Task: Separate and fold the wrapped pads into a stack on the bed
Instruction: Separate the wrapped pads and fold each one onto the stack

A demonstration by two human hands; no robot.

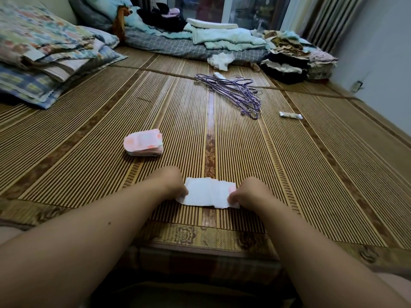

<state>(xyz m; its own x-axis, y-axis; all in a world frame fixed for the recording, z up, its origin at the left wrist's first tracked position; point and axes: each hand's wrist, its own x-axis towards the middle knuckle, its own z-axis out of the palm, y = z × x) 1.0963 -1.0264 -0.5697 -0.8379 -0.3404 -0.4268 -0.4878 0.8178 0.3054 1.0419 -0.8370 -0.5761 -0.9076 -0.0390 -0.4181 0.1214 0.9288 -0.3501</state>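
Observation:
A white wrapped pad (208, 192) lies flat on the bamboo mat (289, 163) near the bed's front edge, with a pink patch at its right end. My left hand (172, 182) pinches its left end and my right hand (251, 192) pinches its right end. The fingertips of both hands are hidden under the knuckles. Farther back and to the left sits a stack of pink and white folded pads (144, 145), apart from both hands.
A bundle of purple wire hangers (235, 92) lies mid-mat, with a small silver wrapper (291, 116) to its right. Pillows (44, 54) are piled at the far left. Folded clothes (295, 61) and bedding (222, 35) line the back. The wall runs along the right.

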